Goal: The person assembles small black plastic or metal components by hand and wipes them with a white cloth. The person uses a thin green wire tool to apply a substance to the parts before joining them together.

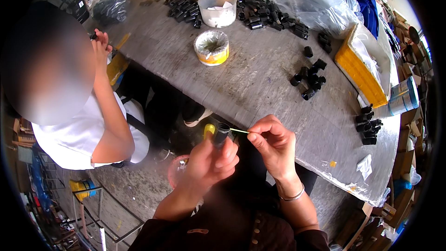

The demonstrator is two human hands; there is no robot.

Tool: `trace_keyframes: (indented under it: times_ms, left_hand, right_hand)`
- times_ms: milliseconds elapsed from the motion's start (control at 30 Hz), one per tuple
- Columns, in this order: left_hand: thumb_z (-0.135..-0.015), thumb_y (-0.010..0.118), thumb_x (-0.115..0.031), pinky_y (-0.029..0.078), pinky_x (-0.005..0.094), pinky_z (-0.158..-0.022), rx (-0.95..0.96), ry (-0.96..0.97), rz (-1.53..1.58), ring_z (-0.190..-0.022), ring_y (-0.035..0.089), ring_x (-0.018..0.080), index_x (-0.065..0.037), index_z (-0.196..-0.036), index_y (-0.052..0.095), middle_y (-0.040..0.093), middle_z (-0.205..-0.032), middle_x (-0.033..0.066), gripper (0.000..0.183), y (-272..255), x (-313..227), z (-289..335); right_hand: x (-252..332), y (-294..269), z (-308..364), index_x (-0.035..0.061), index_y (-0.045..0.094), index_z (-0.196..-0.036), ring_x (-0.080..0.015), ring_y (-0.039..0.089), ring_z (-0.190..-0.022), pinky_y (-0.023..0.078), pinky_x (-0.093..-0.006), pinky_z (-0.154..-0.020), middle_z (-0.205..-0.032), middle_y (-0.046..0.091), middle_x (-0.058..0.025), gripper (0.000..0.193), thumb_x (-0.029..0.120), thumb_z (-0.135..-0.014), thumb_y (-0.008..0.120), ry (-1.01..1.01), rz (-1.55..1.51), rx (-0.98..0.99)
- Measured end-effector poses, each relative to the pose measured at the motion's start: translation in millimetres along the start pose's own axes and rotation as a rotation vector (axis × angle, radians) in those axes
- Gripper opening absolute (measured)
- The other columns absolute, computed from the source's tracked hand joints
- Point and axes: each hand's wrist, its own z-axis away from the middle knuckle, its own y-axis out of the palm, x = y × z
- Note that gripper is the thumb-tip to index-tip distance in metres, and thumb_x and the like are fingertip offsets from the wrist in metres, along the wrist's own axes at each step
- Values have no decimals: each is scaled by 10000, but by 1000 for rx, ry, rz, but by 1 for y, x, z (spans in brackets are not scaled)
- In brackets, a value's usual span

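Left hand [211, 160] wrapped around small black plastic tube [220, 135], above table edge [260, 111]. Right hand [274, 142] fingers pinched on thin yellow-green stick [239, 131] at tube mouth. Probably light, rigid tube; stick flimsy, best gripped near tip.

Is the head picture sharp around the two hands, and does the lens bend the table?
Head view: left hand with the black tube and right hand are fairly sharp; the grey table edge curves toward the rim; corners are black; daylight is soft, without strong glare.

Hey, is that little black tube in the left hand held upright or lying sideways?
Roughly upright: the black tube stands in the left hand, open end up, while the right hand holds a thin green stick at its rim.
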Motion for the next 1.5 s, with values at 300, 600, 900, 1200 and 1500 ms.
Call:
trace_keyframes:
  times_ms: [300, 600, 900, 1200, 1500]
  left_hand:
    - [-951, 438, -529, 268, 211, -417, -318, 126, -396, -535, 345, 73, -8, -927, 496, 417, -672, -2, 525, 9, -3, 1]
    - [-906, 633, -176, 338, 188, -463, -518, 398, -1001, -613, 437, 44, 8, -1013, 507, 533, -797, 16, 247, 9, -6, 2]
    - [-793, 698, 58, 444, 225, -697, -497, 652, -1260, -797, 538, 76, 30, -942, 524, 582, -891, 48, 231, 11, -3, -5]
    - [-701, 773, 39, 385, 205, -473, -577, 976, -1966, -575, 505, 71, -2, -888, 546, 558, -752, 51, 297, 10, -8, -7]
    - [-687, 775, 41, 380, 211, -444, -568, 1046, -2084, -550, 512, 79, -5, -888, 560, 569, -743, 60, 298, 7, -10, -5]
  right_hand:
    - [0, -3, 1, 16, 652, -863, -76, 504, -731, 419, -212, -655, -846, 552, -13, 76, -21, -816, 699, -5, -8, -6]
    - [1, -4, 3, 10, 650, -874, -74, 504, -734, 419, -211, -650, -861, 554, -15, 68, -9, -828, 696, 10, -25, -7]
    - [1, -5, 3, 12, 653, -873, -69, 505, -713, 417, -205, -632, -854, 558, -15, 71, -6, -824, 701, -4, 24, 0]
    - [10, -1, 1, 11, 656, -838, -66, 496, -676, 409, -205, -604, -808, 556, -10, 72, -1, -805, 719, -40, 140, -11]
    - [18, 6, 2, 14, 661, -825, -66, 502, -644, 405, -208, -569, -800, 566, -17, 86, -40, -780, 711, -59, 276, -33]
